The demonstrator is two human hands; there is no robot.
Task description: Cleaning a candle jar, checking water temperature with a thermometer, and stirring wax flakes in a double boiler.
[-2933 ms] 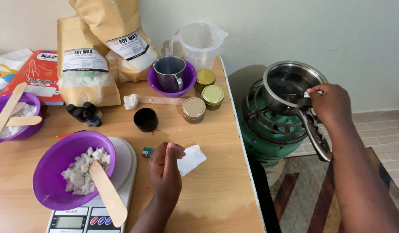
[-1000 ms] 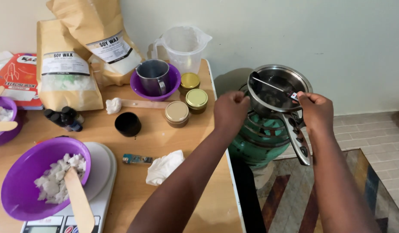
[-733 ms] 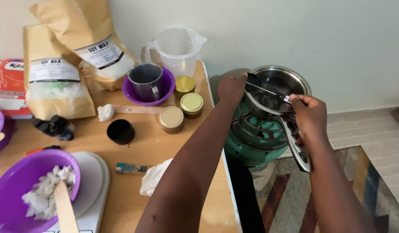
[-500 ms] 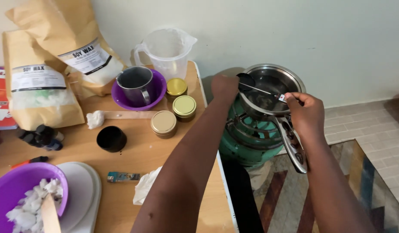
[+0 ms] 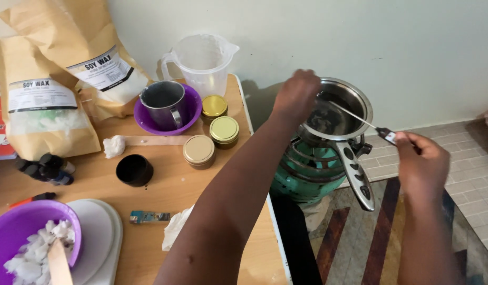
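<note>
**Both hands at the steel pot on the gas burner**

Head view: the right hand (image 5: 420,161) is closed in a pinch on the dark head of a probe thermometer (image 5: 371,125), held out to the right of the pot and slightly below its rim. From that grip the thin metal stem slants up and to the left, crossing over the rim of the steel pot (image 5: 336,108), with its tip inside the bowl. The thermometer's head lies at the fingertips, well clear of the pot's long handle (image 5: 357,177), which points down and to the right.

The left hand (image 5: 297,94) reaches across from the table to the pot's left rim, fingers curled at the edge. It is blurred, so whether it grips the rim or only rests against it cannot be told. The pot sits on a green gas burner (image 5: 307,169) standing just beside the wooden table (image 5: 175,195).

On the table, near the left forearm, stand three gold-lidded tins (image 5: 212,126), a steel mug (image 5: 160,100) inside a small purple bowl (image 5: 143,122), a clear plastic jug (image 5: 201,58), two brown paper pouches (image 5: 59,74) and a small black cup (image 5: 134,170). At the lower left a larger purple bowl of white wax chunks (image 5: 27,250) rests on a kitchen scale (image 5: 101,237), with a white crumpled tissue (image 5: 175,235) nearby.
</note>
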